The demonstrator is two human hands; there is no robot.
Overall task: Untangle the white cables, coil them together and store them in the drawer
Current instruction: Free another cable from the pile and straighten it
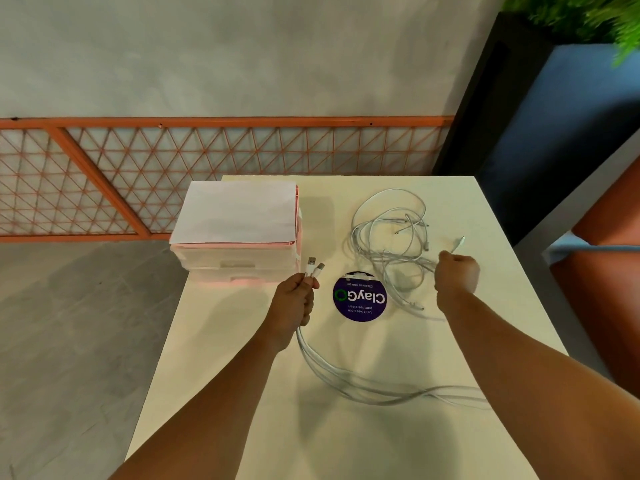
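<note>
A tangle of white cables (391, 233) lies on the cream table (346, 438), right of centre. My left hand (294, 303) grips two cable ends, and their plugs (314, 266) stick up above the fist. From that hand the strands (346, 382) sweep down and right across the table. My right hand (457, 275) is closed on another cable end at the tangle's near right side, with its plug (459, 243) pointing up. The pink and clear drawer unit (239, 261) stands at the table's far left, drawers closed.
A white sheet (239, 211) lies on top of the drawer unit. A round purple sticker (360, 296) sits on the table between my hands. An orange lattice fence (173, 174) runs behind the table. A dark planter (540, 133) stands at the far right.
</note>
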